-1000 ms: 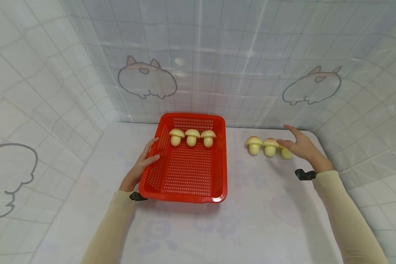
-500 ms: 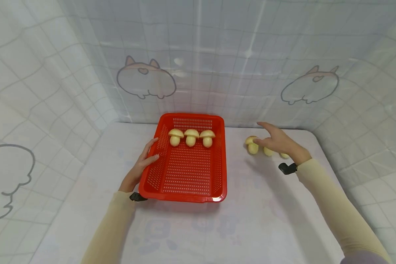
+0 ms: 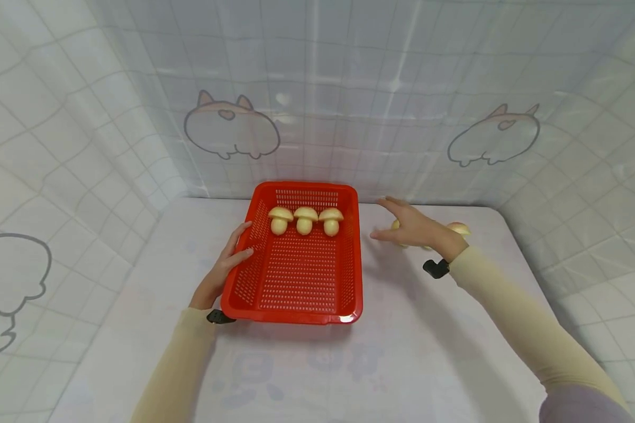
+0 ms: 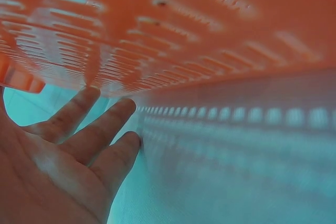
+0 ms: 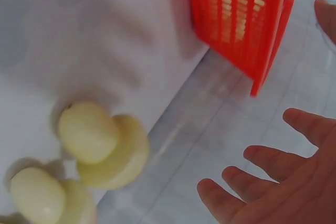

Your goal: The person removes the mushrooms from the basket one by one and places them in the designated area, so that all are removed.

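Note:
A red plastic basket [image 3: 296, 320] with slotted walls stands in the middle of the head view. Inside, along its far end, three pale yellow toy mushrooms [image 3: 304, 220] lie in a row. My left hand [image 3: 223, 267] holds the basket's left rim, thumb and index finger over the edge; the left wrist view has its other fingers spread outside the slotted wall. Right of the basket, my right hand [image 3: 410, 226] hovers with fingers spread, holding nothing. Beneath it are more toy mushrooms [image 3: 458, 228], partly hidden in the head view; two yellow mushrooms [image 5: 113, 150] show more fully in the right wrist view.
A white table [image 3: 402, 364] lies under everything. White gridded sheeting [image 3: 317, 100] with cartoon animal drawings rises behind it and on both sides. The basket's far end is close to the back sheeting.
My right hand has moved left over the mushroom row, from the rightmost mushroom to beyond the leftmost, nearer the basket. Its fingers stay spread. The left hand and basket have stayed put.

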The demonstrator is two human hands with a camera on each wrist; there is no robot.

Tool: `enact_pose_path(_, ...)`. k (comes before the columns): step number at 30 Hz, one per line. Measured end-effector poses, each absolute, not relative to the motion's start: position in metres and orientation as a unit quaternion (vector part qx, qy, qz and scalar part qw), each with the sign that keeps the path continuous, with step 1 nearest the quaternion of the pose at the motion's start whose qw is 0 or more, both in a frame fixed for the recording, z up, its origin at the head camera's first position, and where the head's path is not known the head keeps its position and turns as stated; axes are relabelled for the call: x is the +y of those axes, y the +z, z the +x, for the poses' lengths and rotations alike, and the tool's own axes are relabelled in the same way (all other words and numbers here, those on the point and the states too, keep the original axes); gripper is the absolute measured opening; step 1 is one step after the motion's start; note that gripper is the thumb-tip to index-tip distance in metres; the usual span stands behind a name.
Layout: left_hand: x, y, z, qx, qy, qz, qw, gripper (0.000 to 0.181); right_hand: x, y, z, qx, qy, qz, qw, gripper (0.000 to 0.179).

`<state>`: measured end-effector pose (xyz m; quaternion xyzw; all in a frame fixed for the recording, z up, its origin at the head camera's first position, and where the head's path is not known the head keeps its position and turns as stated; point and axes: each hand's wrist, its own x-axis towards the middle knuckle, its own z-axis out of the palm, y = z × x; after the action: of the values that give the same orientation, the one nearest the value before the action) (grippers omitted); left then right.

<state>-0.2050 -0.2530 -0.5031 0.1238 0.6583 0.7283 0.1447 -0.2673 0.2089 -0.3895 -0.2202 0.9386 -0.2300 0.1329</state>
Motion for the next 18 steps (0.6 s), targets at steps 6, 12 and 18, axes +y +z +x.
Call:
enact_pose_path(6, -0.253, -0.502, -0.204, 0.653, 0.732, 0.116, 0.154, 0.068, 0.184, -0.384, -0.268, 0.933, -0.228, -0.253, 0.115, 0.09)
enact_pose_path(12, -0.254, -0.504, -0.204, 0.655, 0.731, 0.115, 0.151, 0.067, 0.159, -0.377, -0.27, 0.923, -0.249, -0.271, 0.111, 0.092)
enact_pose_path(18, -0.253, -0.503, -0.205, 0.65, 0.734, 0.128, 0.15, 0.069, 0.133, -0.373, -0.273, 0.906, -0.284, -0.285, 0.128, 0.094)
